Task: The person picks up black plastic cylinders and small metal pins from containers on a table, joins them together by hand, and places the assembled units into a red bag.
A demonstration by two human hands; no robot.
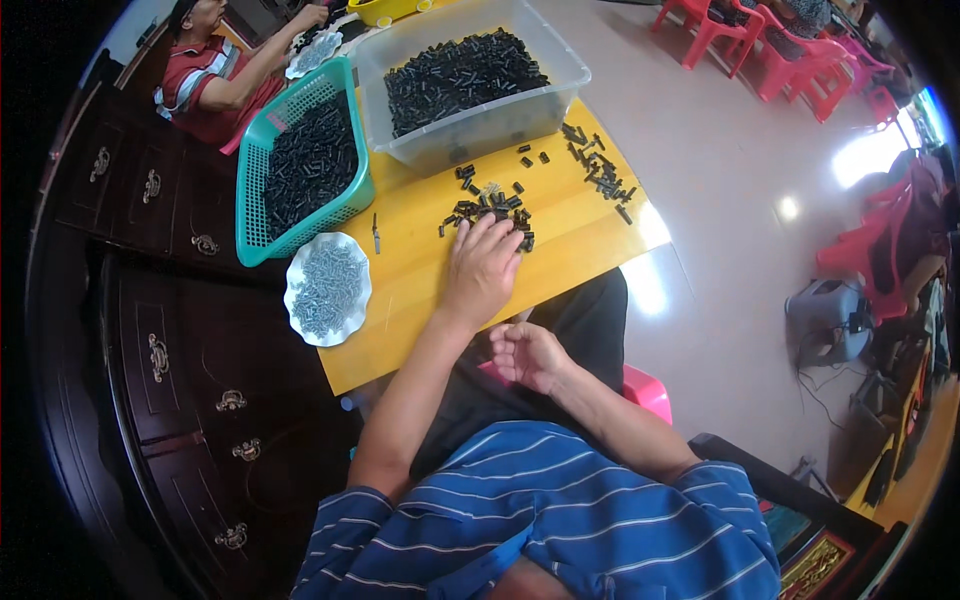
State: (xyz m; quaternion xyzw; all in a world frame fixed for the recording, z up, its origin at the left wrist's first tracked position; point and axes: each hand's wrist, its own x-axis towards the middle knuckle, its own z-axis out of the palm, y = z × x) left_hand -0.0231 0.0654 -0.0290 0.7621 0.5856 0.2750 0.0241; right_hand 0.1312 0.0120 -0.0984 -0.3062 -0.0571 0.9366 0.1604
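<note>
My left hand (482, 268) reaches over the yellow table, its fingers stretched out and resting on a small heap of short black tubes (498, 203). A few pale metal bits (490, 189) lie among them. Just off the table's near edge, above my lap, my right hand (530, 356) is palm up with its fingers curled in; whether anything is inside it is hidden. To the left of the heap stands a white scalloped plate (293, 300) full of small silvery pins or screws (330, 287). Between plate and heap lies a thin dark stick-like piece (376, 234).
A clear plastic bin (470, 146) and a green basket (362, 193), both filled with black parts, stand at the back. Longer black pieces (600, 170) are scattered at the right. Another person (225, 85) works at the far left. Dark drawers (200, 370) flank the table.
</note>
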